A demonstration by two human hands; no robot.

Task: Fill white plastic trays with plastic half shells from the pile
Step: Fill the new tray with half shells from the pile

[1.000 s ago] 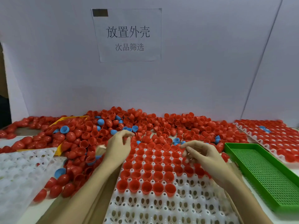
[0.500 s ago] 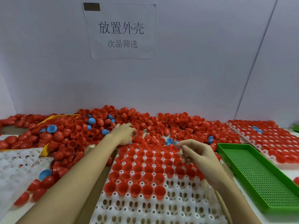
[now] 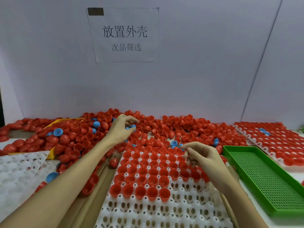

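Shell sorting, centre frame
Left hand [image 3: 120, 129] pinching blue shell [image 3: 132, 126] over pile [image 3: 172, 127]; right hand [image 3: 203, 156] hovering over white tray [image 3: 164, 209] (fingers curled, contents indiscernible).

Pale table [image 3: 9, 142] against a grey wall, heaped along the back with a pile of red and blue half shells [image 3: 164, 129]. Nearer, a part-filled white tray [image 3: 164, 209], a green perforated tray [image 3: 269, 181], a yellow tray [image 3: 54, 122], a filled white tray [image 3: 279, 142], and an unfilled white tray [image 3: 18, 171].
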